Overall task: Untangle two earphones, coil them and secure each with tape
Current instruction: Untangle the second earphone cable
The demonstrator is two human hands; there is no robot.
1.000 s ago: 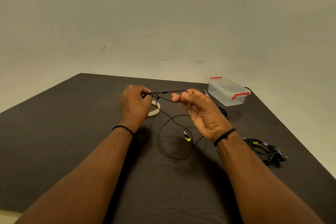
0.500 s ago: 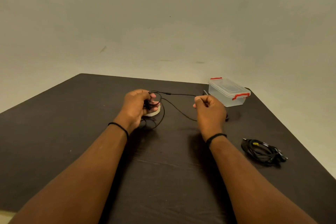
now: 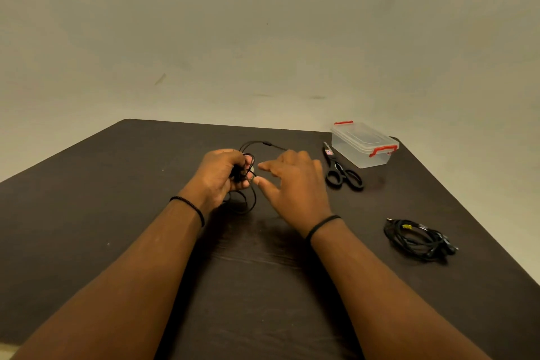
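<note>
The left hand (image 3: 217, 177) is clutching a partly coiled earphone (image 3: 244, 175) above the surface (image 3: 87, 199); the right hand (image 3: 293, 184), fingers spread, its grip loose, is holding nothing just beside it.

Left hand (image 3: 217, 177): fingers curled, gripping a thin black earphone cable (image 3: 248, 181). Right hand (image 3: 293, 184): fingers spread and relaxed, palm leftward. Both forearms extended forward.

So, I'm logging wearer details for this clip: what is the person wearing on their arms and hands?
Both forearms are bare, with no sleeves in view. The left hand and right hand wear no gloves. Each wrist carries one thin black band: left wristband, right wristband. I see no rings or watch.
</note>
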